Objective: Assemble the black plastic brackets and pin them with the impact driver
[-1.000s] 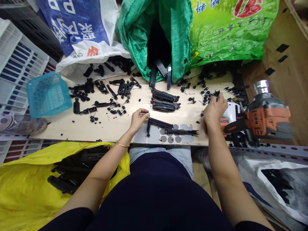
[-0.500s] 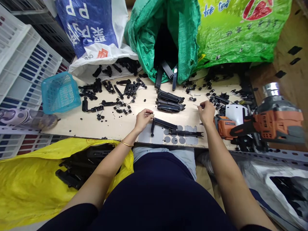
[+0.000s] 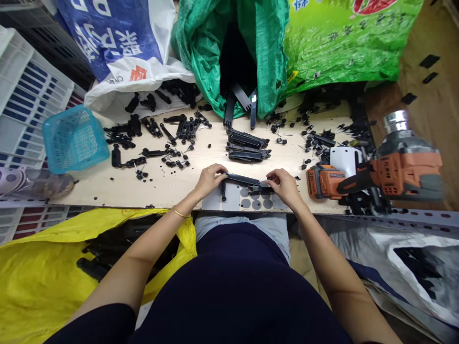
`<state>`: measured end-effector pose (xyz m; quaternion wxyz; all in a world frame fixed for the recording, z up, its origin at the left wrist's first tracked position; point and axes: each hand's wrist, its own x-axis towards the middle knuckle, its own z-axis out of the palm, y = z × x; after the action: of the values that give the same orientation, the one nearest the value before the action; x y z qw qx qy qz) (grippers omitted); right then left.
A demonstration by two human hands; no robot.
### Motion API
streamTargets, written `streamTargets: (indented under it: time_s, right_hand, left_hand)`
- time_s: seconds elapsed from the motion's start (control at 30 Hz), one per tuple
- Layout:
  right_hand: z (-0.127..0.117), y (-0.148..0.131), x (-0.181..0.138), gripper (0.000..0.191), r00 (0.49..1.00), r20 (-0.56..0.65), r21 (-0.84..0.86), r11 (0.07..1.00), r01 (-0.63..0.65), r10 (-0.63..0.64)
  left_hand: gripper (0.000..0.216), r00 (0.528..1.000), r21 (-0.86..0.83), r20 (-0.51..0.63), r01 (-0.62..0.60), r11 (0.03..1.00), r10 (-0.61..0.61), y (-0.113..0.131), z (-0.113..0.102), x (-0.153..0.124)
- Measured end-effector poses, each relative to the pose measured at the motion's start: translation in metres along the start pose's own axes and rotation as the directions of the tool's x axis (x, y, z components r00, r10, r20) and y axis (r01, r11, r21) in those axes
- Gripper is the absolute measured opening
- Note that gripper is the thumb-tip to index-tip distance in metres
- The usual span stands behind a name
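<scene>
My left hand (image 3: pixel 211 180) is closed in a pinch on the left end of a black jointed plastic arm (image 3: pixel 243 179), where a short link hangs down towards me. Close to the arm's right end, my right hand (image 3: pixel 285 187) pinches a small pin with a black head (image 3: pixel 268 178). Its shaft is too small to follow, so I cannot tell whether it touches the joint. A second black piece (image 3: pixel 260 190) lies partly under the right fingers. Beneath is a grey mat with round dots (image 3: pixel 256 204). Several folded black arms (image 3: pixel 248 145) are stacked just beyond.
An orange cordless power tool (image 3: pixel 405 174) lies at the right, near loose black-headed pins (image 3: pixel 308 148). Black links (image 3: pixel 186 129) and a blue basket (image 3: pixel 75 138) are at the left. Green (image 3: pixel 201 62), white-blue and yellow sacks (image 3: pixel 32 277) surround the table.
My right hand has moved left and towards me, bringing the pin from beside the loose parts to the arm's right end. My left hand keeps its pinch; the whole view has shifted slightly.
</scene>
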<state>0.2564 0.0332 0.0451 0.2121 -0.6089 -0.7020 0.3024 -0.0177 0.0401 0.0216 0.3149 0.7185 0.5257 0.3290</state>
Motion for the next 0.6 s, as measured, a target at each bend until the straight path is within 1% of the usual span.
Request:
streamTargets:
  time_s: [0.1,0.17,0.27,0.33,0.4,0.47,0.53,0.6]
  right_hand:
    - [0.006,-0.006,0.0,0.009,0.997,0.018,-0.119,0.99,0.079,-0.077]
    - [0.008,-0.016,-0.002,0.012,0.99,0.057,-0.237,0.961,0.142,-0.133]
    - [0.009,-0.032,-0.004,0.018,0.963,0.196,-0.378,0.892,0.249,-0.186]
    - [0.009,-0.038,-0.001,0.018,0.942,0.271,-0.392,0.872,0.294,-0.195]
    - [0.011,-0.037,0.003,0.012,0.95,0.261,-0.365,0.894,0.26,-0.169]
    - [0.015,-0.032,0.006,0.006,0.975,0.198,-0.366,0.916,0.166,-0.098]
    - [0.021,-0.026,0.005,0.005,0.99,0.139,-0.403,0.912,0.075,-0.02]
    - [0.025,-0.022,0.003,0.005,0.991,0.126,-0.416,0.909,0.015,0.041]
  left_hand:
    - [0.007,0.999,0.078,-0.039,-0.009,0.997,0.012,0.002,0.003,-0.002]
    - [0.006,0.999,0.096,-0.035,0.024,0.995,-0.021,0.001,0.005,-0.002]
    - [0.009,0.997,0.001,0.021,0.078,0.997,-0.078,-0.006,0.006,0.0]
    - [0.012,0.995,-0.038,0.048,0.088,0.995,-0.086,-0.01,0.006,0.002]
    - [0.012,0.994,-0.018,0.055,0.092,0.996,-0.091,-0.012,0.005,0.004]
    - [0.012,0.993,0.011,0.075,0.094,0.995,-0.095,-0.013,0.004,0.004]
    - [0.013,0.991,0.036,0.102,0.079,0.996,-0.083,-0.013,0.004,0.005]
    - [0.015,0.99,0.061,0.124,0.058,0.996,-0.065,-0.013,0.005,0.005]
